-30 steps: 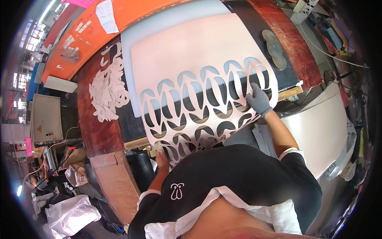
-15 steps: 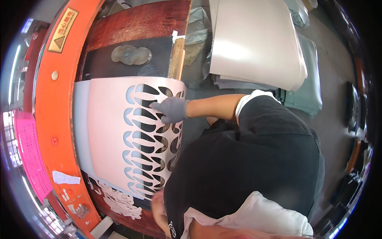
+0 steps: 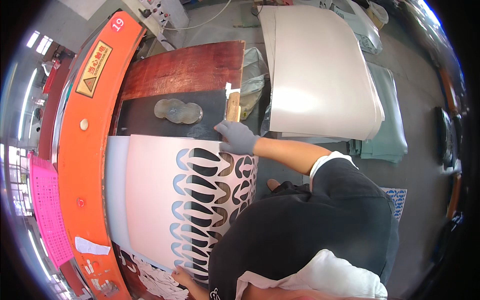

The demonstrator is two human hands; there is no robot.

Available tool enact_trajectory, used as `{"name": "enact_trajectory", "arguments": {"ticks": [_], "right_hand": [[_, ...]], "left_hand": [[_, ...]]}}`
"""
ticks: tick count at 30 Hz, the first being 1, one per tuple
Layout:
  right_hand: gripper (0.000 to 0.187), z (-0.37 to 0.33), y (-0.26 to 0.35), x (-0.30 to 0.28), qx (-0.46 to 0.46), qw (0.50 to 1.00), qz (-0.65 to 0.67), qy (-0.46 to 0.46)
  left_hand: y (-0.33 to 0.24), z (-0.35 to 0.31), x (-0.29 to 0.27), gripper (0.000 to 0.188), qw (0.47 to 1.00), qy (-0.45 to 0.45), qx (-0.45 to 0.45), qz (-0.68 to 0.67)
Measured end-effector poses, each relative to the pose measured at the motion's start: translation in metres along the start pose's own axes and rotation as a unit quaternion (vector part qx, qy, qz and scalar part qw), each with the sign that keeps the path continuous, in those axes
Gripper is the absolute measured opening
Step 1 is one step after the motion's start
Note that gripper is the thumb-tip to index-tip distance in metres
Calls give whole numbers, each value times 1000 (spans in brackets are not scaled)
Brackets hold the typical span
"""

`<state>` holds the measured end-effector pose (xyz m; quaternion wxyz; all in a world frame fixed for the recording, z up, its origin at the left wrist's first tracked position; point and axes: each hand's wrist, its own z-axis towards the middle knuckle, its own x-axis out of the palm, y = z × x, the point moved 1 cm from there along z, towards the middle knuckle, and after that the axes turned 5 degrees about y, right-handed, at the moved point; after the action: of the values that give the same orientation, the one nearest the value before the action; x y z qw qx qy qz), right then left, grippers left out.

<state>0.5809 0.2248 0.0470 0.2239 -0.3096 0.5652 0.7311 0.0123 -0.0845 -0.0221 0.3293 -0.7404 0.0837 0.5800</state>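
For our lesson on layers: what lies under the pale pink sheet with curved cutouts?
Cutouts in the pink sheet reveal a smooth light-blue sheet and a flat black board. Whatever the pink uncut area covers is hidden.

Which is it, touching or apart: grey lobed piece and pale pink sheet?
Apart. The head view shows black board between the grey lobed piece and the pale pink sheet.
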Motion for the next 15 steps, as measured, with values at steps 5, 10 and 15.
{"name": "enact_trajectory", "arguments": {"ticks": [5,10,15], "right_hand": [[38,49,1,32,97,980,58,162],[34,59,26,73,104,985,7,139],[27,55,40,107,33,985,-118,121]], "left_hand": [[6,8,-5,40,950,85,-150,-262],[32,-17,-18,41,984,56,44,-160],[48,-22,-6,40,988,-17,95,-119]]}}
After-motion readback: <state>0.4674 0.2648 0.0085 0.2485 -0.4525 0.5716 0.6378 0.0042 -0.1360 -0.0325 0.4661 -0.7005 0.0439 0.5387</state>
